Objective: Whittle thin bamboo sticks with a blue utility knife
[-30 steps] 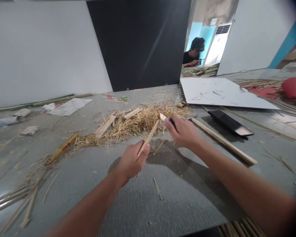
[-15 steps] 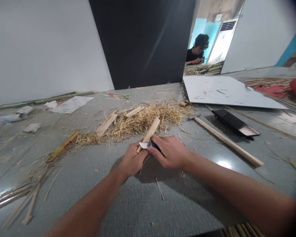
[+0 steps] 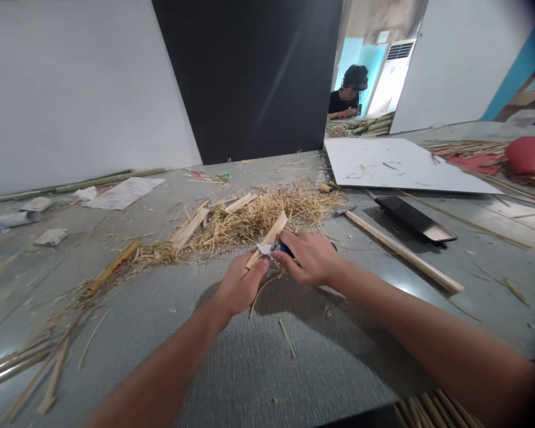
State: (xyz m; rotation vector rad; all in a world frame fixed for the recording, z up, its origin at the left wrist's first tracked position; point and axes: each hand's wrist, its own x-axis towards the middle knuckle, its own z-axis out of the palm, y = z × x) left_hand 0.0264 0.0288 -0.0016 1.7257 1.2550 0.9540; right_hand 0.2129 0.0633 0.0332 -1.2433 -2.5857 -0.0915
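Observation:
In the middle of the head view my left hand (image 3: 241, 284) is closed around the lower end of a pale flat bamboo strip (image 3: 276, 229), which points up and away. My right hand (image 3: 310, 257) grips the dark blue handle of a utility knife (image 3: 264, 248). Its short wide blade lies across the strip, just above my left thumb. A thin curled shaving (image 3: 261, 292) hangs below the hands. Behind them spreads a heap of straw-coloured shavings (image 3: 249, 220), with several split bamboo pieces (image 3: 191, 229) on its left side.
A hammer-like tool with a long wooden handle (image 3: 403, 252) lies to the right, beside a black tray-like object (image 3: 414, 219). Further back is a white board (image 3: 396, 163). A yellow stick (image 3: 109, 270) and paper scraps (image 3: 122, 193) lie left. Another person (image 3: 350, 92) sits beyond the partition.
My right hand and the knife have moved slightly up and away along the strip, uncovering more of my left thumb. The camera view has shifted a little to the right.

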